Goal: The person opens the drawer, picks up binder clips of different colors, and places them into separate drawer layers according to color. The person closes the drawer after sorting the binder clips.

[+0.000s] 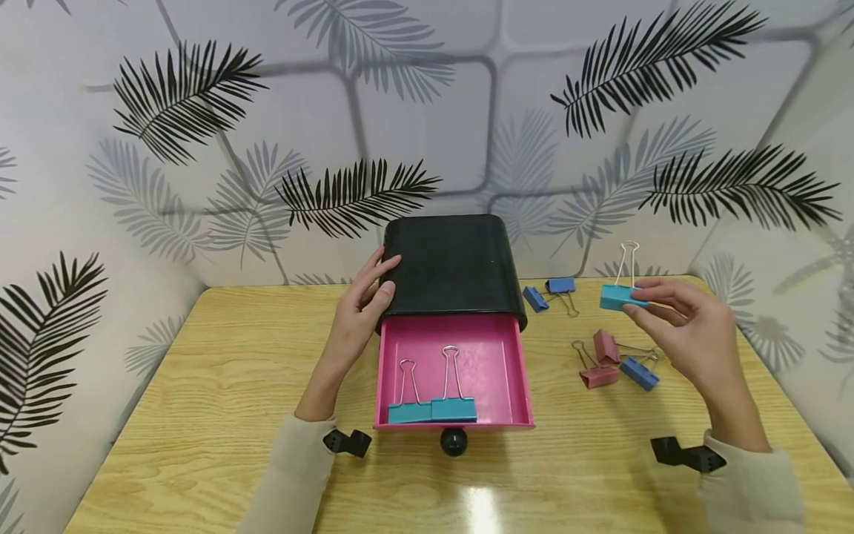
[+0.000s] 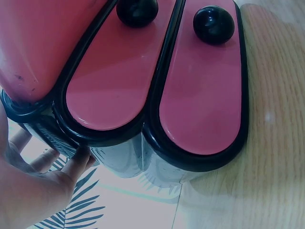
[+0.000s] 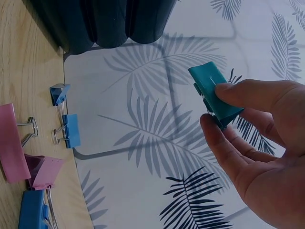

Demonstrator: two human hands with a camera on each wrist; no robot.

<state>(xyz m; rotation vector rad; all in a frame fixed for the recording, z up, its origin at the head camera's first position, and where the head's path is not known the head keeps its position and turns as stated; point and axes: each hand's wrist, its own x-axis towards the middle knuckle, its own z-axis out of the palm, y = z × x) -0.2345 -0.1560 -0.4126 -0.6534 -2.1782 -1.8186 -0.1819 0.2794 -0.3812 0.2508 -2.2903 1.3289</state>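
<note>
My right hand (image 1: 690,326) pinches a teal binder clip (image 1: 617,297) between thumb and fingers, raised over the table's right side with one wire handle pointing up. In the right wrist view the thumb lies on the flat face of this teal clip (image 3: 215,93). My left hand (image 1: 356,315) rests against the left side of a black drawer cabinet (image 1: 450,263), its fingers spread. The top pink drawer (image 1: 494,371) is pulled out. Inside it, two teal binder clips (image 1: 454,409) lie side by side at the front left. The left wrist view shows two lower pink drawers (image 2: 202,90) pushed in.
Right of the cabinet, two blue binder clips (image 1: 560,285) lie near the wall. Closer in are two pink binder clips (image 1: 599,377) and another blue binder clip (image 1: 639,373). A round black knob (image 1: 454,442) sticks out from the open drawer's front. Leaf-patterned wall covering (image 1: 427,133) stands behind the wooden table (image 1: 220,415).
</note>
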